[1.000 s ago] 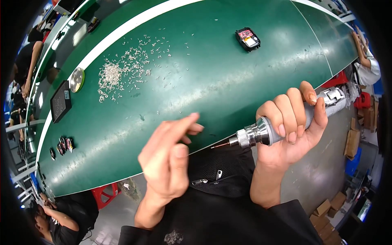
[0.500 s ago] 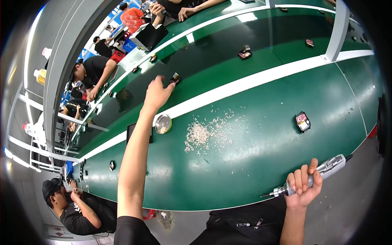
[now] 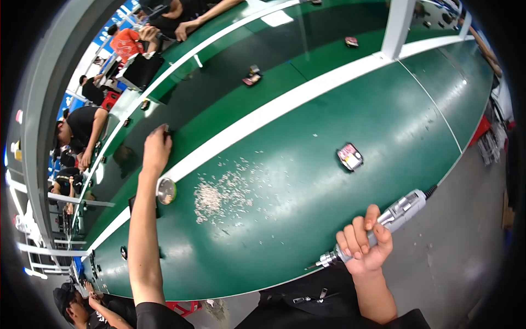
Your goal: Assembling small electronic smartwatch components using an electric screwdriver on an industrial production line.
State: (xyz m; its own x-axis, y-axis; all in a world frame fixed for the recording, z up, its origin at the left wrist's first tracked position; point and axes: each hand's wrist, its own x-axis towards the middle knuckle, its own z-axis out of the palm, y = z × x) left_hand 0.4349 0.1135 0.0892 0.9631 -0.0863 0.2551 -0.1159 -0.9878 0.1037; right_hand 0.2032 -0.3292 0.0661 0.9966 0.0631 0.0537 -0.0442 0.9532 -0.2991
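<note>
My left hand [image 3: 157, 149] is stretched far out across the white dividing strip [image 3: 285, 107]. Its fingers are curled down over a small dark object [image 3: 167, 131] on the far green belt [image 3: 219, 71]. My right hand [image 3: 362, 249] hangs just off the near edge of the green table [image 3: 329, 219]. It is shut on a silver electric screwdriver [image 3: 399, 212], whose bit points left toward the table edge and whose cable trails to the right.
A heap of small screws [image 3: 216, 193] lies mid-table beside a round metal tin [image 3: 166, 191]. A small dark device [image 3: 349, 157] rests to the right. More devices [image 3: 252, 77] ride the far belt. Other people [image 3: 82, 129] work along the left and top. A white post [image 3: 395, 24] stands at the back.
My left hand went from close to my chest out to the far belt and closed over the dark object. My right hand stayed on the screwdriver. My view swung up along the table.
</note>
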